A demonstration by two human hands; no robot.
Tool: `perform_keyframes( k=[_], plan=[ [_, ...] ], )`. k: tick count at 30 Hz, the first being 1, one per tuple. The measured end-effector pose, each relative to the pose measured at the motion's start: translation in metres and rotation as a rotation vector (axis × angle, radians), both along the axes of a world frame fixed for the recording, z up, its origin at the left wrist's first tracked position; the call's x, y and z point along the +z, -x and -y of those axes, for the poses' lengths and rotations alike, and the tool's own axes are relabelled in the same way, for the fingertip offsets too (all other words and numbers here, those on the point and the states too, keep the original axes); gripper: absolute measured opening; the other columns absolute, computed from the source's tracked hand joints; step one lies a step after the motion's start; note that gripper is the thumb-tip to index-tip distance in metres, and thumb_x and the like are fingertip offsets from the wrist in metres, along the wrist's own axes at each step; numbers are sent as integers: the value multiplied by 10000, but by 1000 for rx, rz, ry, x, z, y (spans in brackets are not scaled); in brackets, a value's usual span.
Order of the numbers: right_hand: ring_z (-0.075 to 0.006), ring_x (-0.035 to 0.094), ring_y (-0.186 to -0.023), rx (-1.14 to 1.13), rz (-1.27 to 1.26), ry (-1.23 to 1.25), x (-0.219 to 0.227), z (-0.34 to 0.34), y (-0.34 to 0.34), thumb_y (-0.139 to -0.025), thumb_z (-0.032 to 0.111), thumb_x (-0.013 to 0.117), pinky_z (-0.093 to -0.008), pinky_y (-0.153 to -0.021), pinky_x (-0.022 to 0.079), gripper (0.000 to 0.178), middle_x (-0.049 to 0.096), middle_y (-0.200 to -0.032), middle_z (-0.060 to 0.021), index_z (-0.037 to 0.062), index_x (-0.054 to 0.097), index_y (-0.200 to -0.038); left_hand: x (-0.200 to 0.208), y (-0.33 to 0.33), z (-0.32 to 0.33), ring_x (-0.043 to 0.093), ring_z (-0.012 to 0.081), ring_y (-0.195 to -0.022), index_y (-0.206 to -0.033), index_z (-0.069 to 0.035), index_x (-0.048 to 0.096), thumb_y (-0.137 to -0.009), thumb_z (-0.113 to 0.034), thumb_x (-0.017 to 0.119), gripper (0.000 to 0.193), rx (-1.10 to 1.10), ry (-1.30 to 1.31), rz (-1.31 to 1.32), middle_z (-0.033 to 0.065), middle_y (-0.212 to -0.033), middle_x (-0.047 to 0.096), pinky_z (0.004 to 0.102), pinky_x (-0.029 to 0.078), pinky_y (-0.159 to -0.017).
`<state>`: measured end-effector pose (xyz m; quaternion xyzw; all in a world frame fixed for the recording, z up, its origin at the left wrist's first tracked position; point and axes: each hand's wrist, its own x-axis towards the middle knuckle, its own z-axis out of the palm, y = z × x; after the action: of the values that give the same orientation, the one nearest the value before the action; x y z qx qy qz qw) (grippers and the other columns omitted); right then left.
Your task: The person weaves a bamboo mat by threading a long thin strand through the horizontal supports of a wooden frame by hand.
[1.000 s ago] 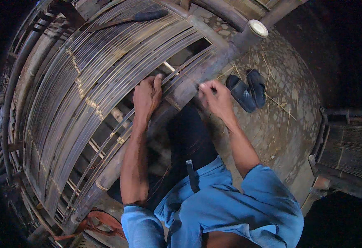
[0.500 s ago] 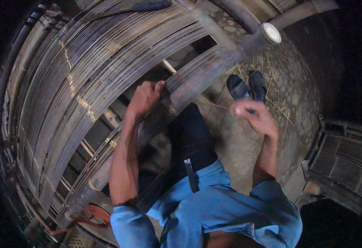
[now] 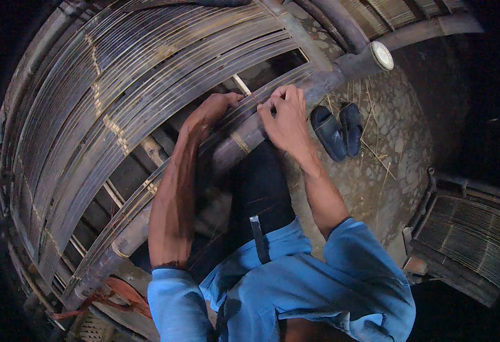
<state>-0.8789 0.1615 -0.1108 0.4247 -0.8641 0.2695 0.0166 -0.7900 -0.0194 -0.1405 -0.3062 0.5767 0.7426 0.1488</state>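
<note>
A large bamboo frame (image 3: 318,85) holds long split-bamboo slats (image 3: 164,74), crossed by pale lashings (image 3: 116,134). My left hand (image 3: 214,111) is curled at the gap between the slats and the thick front pole (image 3: 250,137); its fingertips are partly hidden there. Just right of it, my right hand (image 3: 287,117) bends over the pole with thumb and fingers pinched together. A thin reddish cord (image 3: 255,99) shows at those fingers, beside a pale crosspiece (image 3: 241,85) under the slats.
A bundle of reddish cord (image 3: 125,292) hangs at the frame's lower left. Dark slippers (image 3: 331,134) lie on the stone-patterned floor (image 3: 375,188) among loose straws. At the right stands a smaller slatted bamboo piece (image 3: 466,231).
My right hand has come left and up from out over the floor, where it drew the cord taut, to the pole. My left hand has shifted slightly right and up, fingers further over the slats.
</note>
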Motion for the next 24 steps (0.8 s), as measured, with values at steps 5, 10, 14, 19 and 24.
perform_keyframes(
  k=[5, 10, 14, 19, 24],
  plan=[
    [-278, 570, -1115, 139, 714, 402, 6, 12, 16, -994, 285, 595, -416, -957, 432, 362, 641, -1027, -140, -18, 665, -809, -6, -11, 8, 659, 263, -876, -1194, -62, 682, -911, -228, 544, 356, -203, 449, 18, 124, -1040, 724, 387, 501, -783],
    [-241, 649, -961, 62, 1662, 968, 23, 31, 20, -1076, 347, 480, -388, -1015, 434, 462, 564, -690, -27, 156, 452, -656, -8, -16, -6, 632, 503, -942, -916, -24, 682, -966, -331, 412, 412, -119, 879, -322, 290, -1010, 675, 531, 483, -861],
    [-123, 346, -533, 241, 1772, 1128, 14, 25, 35, -1032, 254, 555, -364, -758, 471, 419, 361, -570, 49, 193, 414, -642, -17, -10, -18, 641, 460, -836, -1016, -66, 618, -978, -259, 402, 292, -204, 1222, -307, 221, -887, 647, 496, 507, -720],
    [-86, 335, -518, -86, 1074, 768, 20, 16, 6, -981, 210, 630, -306, -565, 329, 455, 371, -548, 43, 146, 420, -583, -25, -10, -14, 625, 474, -820, -1071, -119, 544, -985, -333, 435, 255, -298, 1246, -224, 225, -918, 639, 552, 506, -722],
    [-64, 291, -579, 9, 633, 588, 20, 14, -52, -923, 127, 726, -289, -522, 227, 484, 317, -608, 42, 82, 366, -603, -26, -21, -10, 627, 475, -826, -1011, -85, 586, -991, -333, 477, 272, -342, 1305, -358, 230, -904, 645, 579, 496, -728]
  ],
)
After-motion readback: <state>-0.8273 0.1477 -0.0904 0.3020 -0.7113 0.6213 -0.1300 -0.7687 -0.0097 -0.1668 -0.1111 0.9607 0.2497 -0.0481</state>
